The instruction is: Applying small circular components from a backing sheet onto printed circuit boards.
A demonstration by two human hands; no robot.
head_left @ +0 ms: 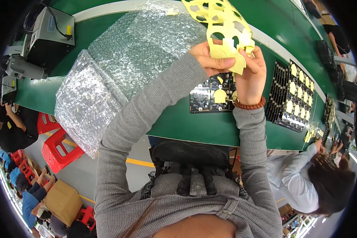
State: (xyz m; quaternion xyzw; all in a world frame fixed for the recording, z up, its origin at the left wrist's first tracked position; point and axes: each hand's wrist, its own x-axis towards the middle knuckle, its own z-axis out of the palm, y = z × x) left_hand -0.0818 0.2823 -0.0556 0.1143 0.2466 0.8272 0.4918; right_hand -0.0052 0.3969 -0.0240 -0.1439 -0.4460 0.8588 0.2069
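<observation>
My left hand (pixel 210 59) pinches the lower end of a yellow die-cut sheet (pixel 227 33), thumb on top. The sheet is limp and full of rounded cut-outs, and it curves up and away toward the far edge of the table. My right hand (pixel 252 73), with a brown bead bracelet at the wrist, grips the same sheet at its right side. Below my hands a black circuit board panel (pixel 200 104) lies flat on the green table. A yellow rounded piece (pixel 219 96) sits on it. My right wrist and hands hide part of the panel.
Bubble wrap (pixel 135 51) covers the table's left part and hangs over its edge. Stacked circuit board panels (pixel 293 99), some with yellow pieces, stand to the right. A grey box-shaped device (pixel 51 31) is far left. Red stools (pixel 61 150) and a co-worker (pixel 305 182) are nearby.
</observation>
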